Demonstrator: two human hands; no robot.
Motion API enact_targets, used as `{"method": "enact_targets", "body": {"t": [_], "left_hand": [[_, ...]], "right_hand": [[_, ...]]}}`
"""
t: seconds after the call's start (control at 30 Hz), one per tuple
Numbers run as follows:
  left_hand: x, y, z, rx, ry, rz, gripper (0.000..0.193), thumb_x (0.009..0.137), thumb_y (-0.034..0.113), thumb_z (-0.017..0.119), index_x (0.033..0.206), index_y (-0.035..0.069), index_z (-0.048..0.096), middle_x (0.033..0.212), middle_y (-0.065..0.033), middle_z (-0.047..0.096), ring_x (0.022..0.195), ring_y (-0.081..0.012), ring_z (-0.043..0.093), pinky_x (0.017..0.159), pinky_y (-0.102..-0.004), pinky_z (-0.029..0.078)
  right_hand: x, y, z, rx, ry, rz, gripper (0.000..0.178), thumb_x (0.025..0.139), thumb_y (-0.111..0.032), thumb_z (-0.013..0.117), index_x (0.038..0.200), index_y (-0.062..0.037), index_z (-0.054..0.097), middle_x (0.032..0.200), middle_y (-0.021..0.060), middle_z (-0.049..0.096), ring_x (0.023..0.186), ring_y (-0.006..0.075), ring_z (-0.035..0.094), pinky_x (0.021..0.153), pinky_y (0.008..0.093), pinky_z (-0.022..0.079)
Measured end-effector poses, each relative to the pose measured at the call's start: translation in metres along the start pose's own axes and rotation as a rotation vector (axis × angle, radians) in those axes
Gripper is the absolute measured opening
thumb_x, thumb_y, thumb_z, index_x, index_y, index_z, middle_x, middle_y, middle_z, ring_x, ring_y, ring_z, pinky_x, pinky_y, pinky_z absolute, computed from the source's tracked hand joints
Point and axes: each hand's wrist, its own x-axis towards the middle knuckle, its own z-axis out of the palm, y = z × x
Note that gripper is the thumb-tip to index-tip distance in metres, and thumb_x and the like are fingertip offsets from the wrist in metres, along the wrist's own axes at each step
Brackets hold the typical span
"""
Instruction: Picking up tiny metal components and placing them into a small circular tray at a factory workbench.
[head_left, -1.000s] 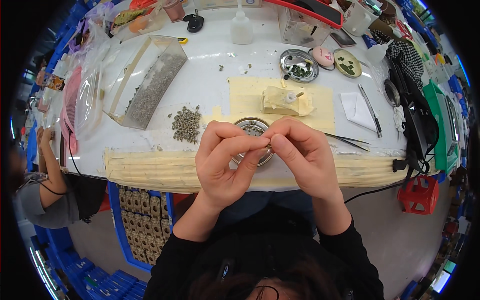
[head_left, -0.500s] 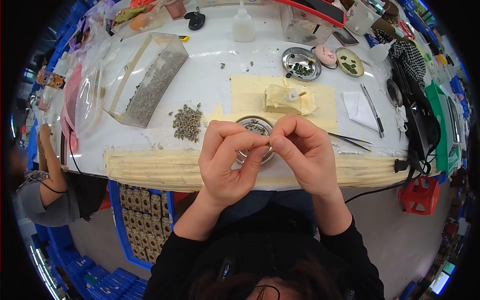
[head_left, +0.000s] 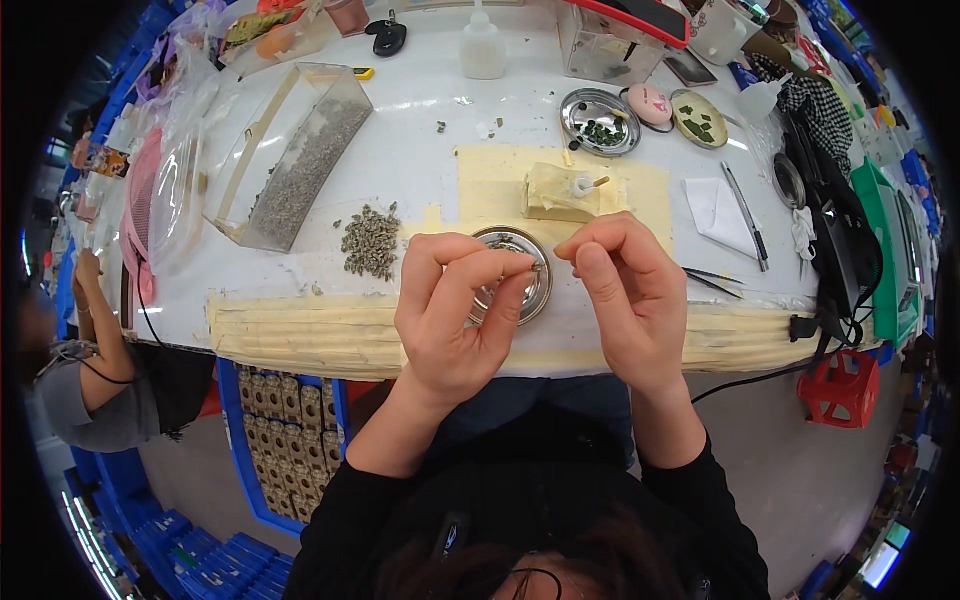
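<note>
My left hand [head_left: 455, 310] is pinched at thumb and forefinger over the near side of a round metal dish [head_left: 541, 298]. A tiny piece shows at its fingertips, too small to name. To the right, my right hand [head_left: 632, 300] is held up apart from it, fingers curled and thumb standing off the forefinger, with nothing visible between them. Several small bits lie in the dish, partly hidden by my left hand. Left of the dish is a heap of small grey-green metal-looking parts [head_left: 370, 243]. Behind the dish stands a tape-wrapped block [head_left: 560, 193] with a small stick in it.
A clear bin [head_left: 310, 160] of grey parts stands at left. At right are tweezers [head_left: 712, 283], a white cloth [head_left: 718, 215], a pen-like tool [head_left: 745, 215] and a steel dish of dark green pieces [head_left: 600, 123]. A squeeze bottle [head_left: 484, 48] stands behind. Another person [head_left: 100, 390] sits at far left.
My hands have come apart: the right hand has moved off to the right and its thumb has lifted from the forefinger. The left hand keeps its pinch in nearly the same place.
</note>
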Motion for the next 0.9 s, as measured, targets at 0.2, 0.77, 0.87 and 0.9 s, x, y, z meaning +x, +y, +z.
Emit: {"method": "enact_targets", "body": {"t": [0.2, 0.77, 0.87, 0.9], "left_hand": [[0.000, -0.001, 0.002, 0.016, -0.005, 0.018, 0.020, 0.075, -0.003, 0.076, 0.093, 0.004, 0.070, 0.087, -0.0057, 0.056, 0.076, -0.0188, 0.055, 0.062, -0.0280, 0.046], [-0.005, -0.001, 0.012, 0.154, -0.015, 0.030, 0.024, 0.073, -0.004, 0.076, 0.093, 0.003, 0.068, 0.086, -0.0066, 0.055, 0.075, -0.0221, 0.052, 0.060, -0.0314, 0.042], [-0.005, -0.001, 0.011, 0.130, -0.007, 0.019, 0.024, 0.073, -0.004, 0.076, 0.094, 0.003, 0.068, 0.086, -0.0067, 0.055, 0.074, -0.0223, 0.052, 0.060, -0.0316, 0.042], [-0.005, -0.001, 0.011, 0.126, -0.006, 0.017, 0.024, 0.072, -0.004, 0.076, 0.094, 0.003, 0.068, 0.086, -0.0067, 0.055, 0.074, -0.0223, 0.052, 0.060, -0.0317, 0.042]], "right_hand": [[-0.002, 0.001, 0.003, 0.049, -0.015, 0.035, 0.009, 0.091, -0.008, 0.064, 0.091, 0.0013, 0.064, 0.085, 0.0057, 0.063, 0.076, 0.0120, 0.057, 0.071, 0.0250, 0.046], [0.000, 0.010, 0.009, -0.482, 0.133, -0.445, 0.014, 0.076, 0.001, 0.074, 0.087, -0.0025, 0.067, 0.083, 0.0076, 0.062, 0.073, 0.0231, 0.058, 0.065, 0.0310, 0.046], [-0.001, 0.010, 0.005, -0.444, 0.163, -0.375, 0.014, 0.075, 0.001, 0.074, 0.086, -0.0023, 0.067, 0.084, 0.0074, 0.062, 0.074, 0.0231, 0.059, 0.064, 0.0306, 0.046], [-0.001, 0.010, 0.006, -0.453, 0.165, -0.406, 0.013, 0.076, 0.001, 0.074, 0.086, -0.0023, 0.067, 0.084, 0.0075, 0.062, 0.074, 0.0230, 0.059, 0.063, 0.0305, 0.046]]}}
